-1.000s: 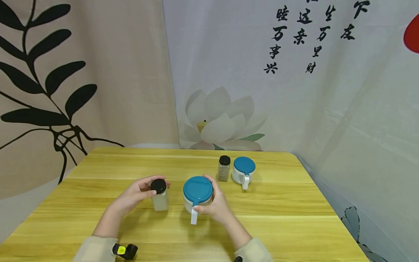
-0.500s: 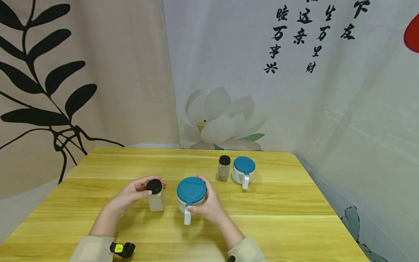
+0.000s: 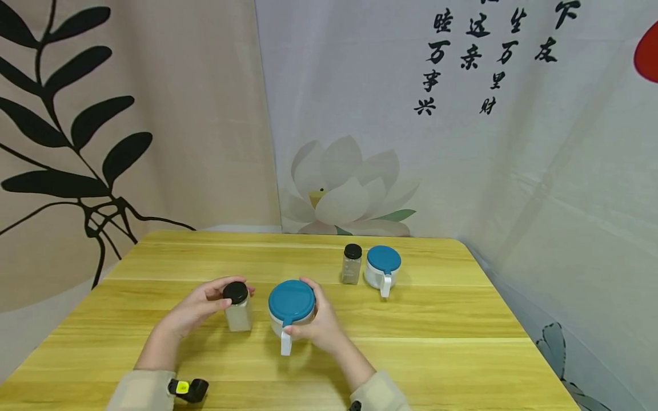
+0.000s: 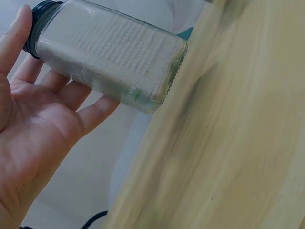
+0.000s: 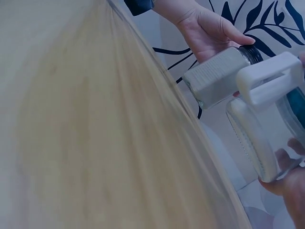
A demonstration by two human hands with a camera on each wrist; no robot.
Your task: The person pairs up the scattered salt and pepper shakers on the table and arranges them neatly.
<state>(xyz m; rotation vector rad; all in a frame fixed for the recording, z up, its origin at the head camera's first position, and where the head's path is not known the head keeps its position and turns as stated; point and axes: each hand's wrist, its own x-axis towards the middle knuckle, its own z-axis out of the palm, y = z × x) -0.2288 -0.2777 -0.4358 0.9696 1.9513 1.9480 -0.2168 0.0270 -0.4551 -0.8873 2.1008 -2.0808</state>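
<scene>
My left hand (image 3: pixel 197 305) grips a square glass spice jar (image 3: pixel 239 317) by its black lid, thumb in front and fingers behind. In the left wrist view the jar (image 4: pixel 109 52) shows pale contents and raised lettering, and its base is above the wood. My right hand (image 3: pixel 321 322) holds a round seasoning pot (image 3: pixel 291 302) with a blue lid and a white handle, its fingers round the side and thumb beside the handle. In the right wrist view this pot (image 5: pixel 252 138) has clear walls with white contents at the bottom, close beside the jar.
A second black-lidded spice jar (image 3: pixel 352 265) stands toward the back of the wooden table (image 3: pixel 452 354). Right beside it is another blue-lidded pot (image 3: pixel 382 268), handle toward me. Behind the table's far edge hangs a printed cloth (image 3: pixel 360 114).
Both hands have shifted left together, carrying the spice jar and the seasoning pot along. The pot has also come slightly nearer to me. The back jar and back pot have stayed put.
</scene>
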